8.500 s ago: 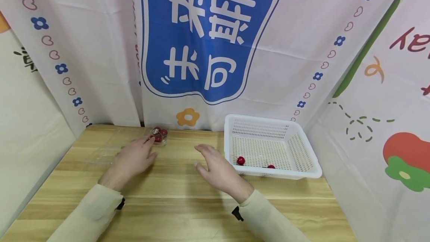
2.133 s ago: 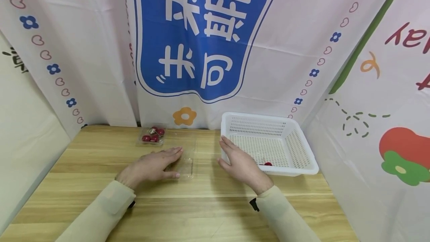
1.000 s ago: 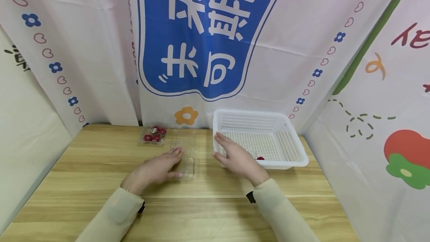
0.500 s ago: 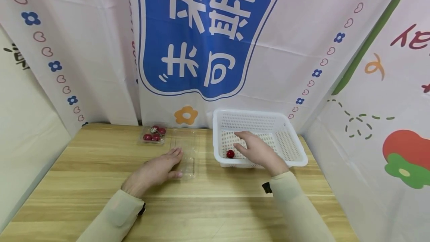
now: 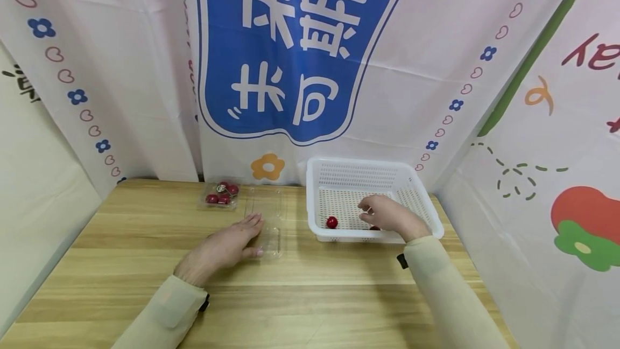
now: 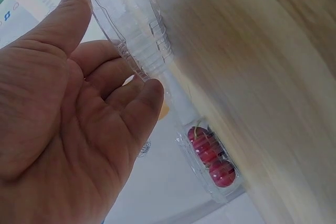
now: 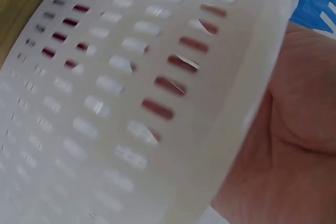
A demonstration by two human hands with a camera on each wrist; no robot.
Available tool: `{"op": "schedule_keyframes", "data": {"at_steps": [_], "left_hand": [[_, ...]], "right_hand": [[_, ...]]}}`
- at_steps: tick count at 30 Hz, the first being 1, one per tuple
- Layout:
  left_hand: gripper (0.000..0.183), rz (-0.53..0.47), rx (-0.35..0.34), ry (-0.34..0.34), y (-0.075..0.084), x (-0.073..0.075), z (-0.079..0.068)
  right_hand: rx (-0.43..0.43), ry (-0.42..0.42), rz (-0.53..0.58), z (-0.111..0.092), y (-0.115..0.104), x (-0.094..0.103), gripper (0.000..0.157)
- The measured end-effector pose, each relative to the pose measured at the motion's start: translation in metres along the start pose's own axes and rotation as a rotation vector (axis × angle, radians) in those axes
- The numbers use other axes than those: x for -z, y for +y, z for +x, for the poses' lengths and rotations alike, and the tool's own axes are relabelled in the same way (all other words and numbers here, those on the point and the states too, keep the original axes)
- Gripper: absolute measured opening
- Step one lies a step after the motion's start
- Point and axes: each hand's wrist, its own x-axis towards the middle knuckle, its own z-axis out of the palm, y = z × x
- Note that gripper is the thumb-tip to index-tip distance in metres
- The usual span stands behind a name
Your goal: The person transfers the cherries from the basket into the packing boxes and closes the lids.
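Note:
My left hand [image 5: 220, 246] rests against the near left side of a clear plastic box [image 5: 271, 238] standing on the table. In the left wrist view its loosely bent fingers touch the box's edge without wrapping round it. My right hand [image 5: 387, 215] hangs inside a white perforated basket [image 5: 315, 230], fingers bent and parted, nothing visible between them. Below it a cherry [image 5: 374, 228] shows partly; another cherry [image 5: 331, 222] lies near the basket's left front corner. In the right wrist view the basket wall [image 7: 121, 129] hides the fingertips.
A small clear box [image 5: 205, 203] of several cherries [image 6: 210, 153] stands at the back left of the wooden table [image 5: 271, 306]. A printed curtain [image 5: 411, 69] hangs right behind the table's back edge, with another printed sheet on the right.
The left hand and the clear box have come right, away from the boxed cherries. The basket has shifted slightly left. My right hand has gone from its left rim into it, rightward, uncovering a cherry.

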Motion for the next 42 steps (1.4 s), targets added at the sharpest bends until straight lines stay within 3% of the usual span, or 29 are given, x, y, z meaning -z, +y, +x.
{"op": "schedule_keyframes", "data": {"at_steps": [9, 17, 22, 33, 42], "left_hand": [[0.082, -0.023, 0.01, -0.004, 0.001, 0.001, 0.0], [0.084, -0.034, 0.009, 0.001, 0.0, 0.002, -0.002], [0.083, -0.028, 0.003, 0.006, -0.002, 0.001, -0.001], [0.081, -0.04, 0.012, 0.01, -0.003, 0.0, 0.0], [0.082, -0.022, -0.006, 0.012, -0.002, 0.0, 0.0]], "right_hand": [[-0.104, -0.159, -0.032, 0.003, 0.014, 0.007, 0.035], [-0.153, -0.226, -0.049, 0.004, 0.02, 0.01, 0.014], [-0.172, -0.252, -0.045, 0.005, 0.022, 0.01, 0.02], [-0.177, -0.243, -0.016, 0.009, 0.026, 0.002, 0.023], [-0.106, -0.167, -0.029, 0.012, 0.026, 0.003, 0.009]]}}
